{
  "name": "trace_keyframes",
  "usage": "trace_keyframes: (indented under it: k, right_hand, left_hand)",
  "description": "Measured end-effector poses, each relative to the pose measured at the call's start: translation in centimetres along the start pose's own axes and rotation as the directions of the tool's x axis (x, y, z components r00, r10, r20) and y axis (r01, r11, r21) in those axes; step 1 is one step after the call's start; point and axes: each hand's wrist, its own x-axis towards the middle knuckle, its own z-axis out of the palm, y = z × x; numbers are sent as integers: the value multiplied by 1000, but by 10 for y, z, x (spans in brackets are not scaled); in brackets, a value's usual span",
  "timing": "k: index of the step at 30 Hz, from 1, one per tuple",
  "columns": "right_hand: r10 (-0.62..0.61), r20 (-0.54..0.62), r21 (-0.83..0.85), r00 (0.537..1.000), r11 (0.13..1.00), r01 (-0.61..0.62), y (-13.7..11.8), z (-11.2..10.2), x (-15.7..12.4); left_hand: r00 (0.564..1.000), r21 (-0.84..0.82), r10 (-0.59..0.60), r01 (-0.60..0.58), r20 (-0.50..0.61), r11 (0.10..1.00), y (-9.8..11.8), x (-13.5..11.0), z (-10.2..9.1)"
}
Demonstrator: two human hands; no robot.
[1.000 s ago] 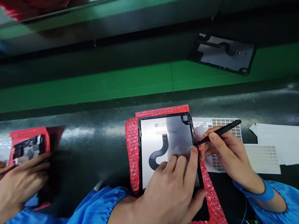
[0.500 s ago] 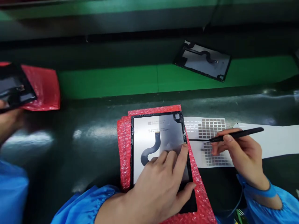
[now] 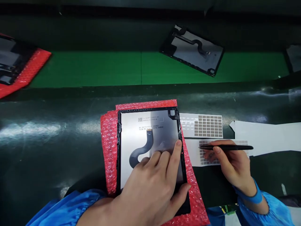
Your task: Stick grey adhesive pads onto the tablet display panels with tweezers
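A tablet screen panel [image 3: 164, 131] with a silver back, black frame and a dark curved flex cable [image 3: 141, 150] lies on red bubble wrap [image 3: 109, 147]. My left hand [image 3: 150, 185] rests across its lower half, fingers spread. The index fingertip touches the right frame edge, and the thumb reaches over that same edge lower down. In my right hand [image 3: 235, 166] are black tweezers [image 3: 235, 147], held nearly level with the tips pointing left. Those tips are over a white sheet [image 3: 194, 153] with rows of small grey squares, partly hidden by my fingers.
A second sheet of grey squares [image 3: 209, 125] lies just behind. White backing paper [image 3: 270, 135] extends to the right. On the green strip [image 3: 101, 69] beyond the bench sits another panel [image 3: 192, 50]; one more on red wrap [image 3: 25, 67] is at left. A further panel [image 3: 296, 58] shows at far right.
The view has shifted. The tweezers have turned flatter and moved from between the two sheets onto the nearer one. The co-worker's hand at left is out of view. My left hand stays on the panel.
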Motion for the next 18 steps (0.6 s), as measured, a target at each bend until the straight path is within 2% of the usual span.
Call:
trace_keyframes:
  k: [6,18]
  right_hand:
    - [18,27,31,999,999,-19,-3,6,1]
    - [103,14,-8,995,995,-103,-4,2,-1]
  left_hand:
    - [1000,-11,-10,10,-3,1000,1,-1,1]
    - [1000,-13,-2,3,29,1000,2,-3,1]
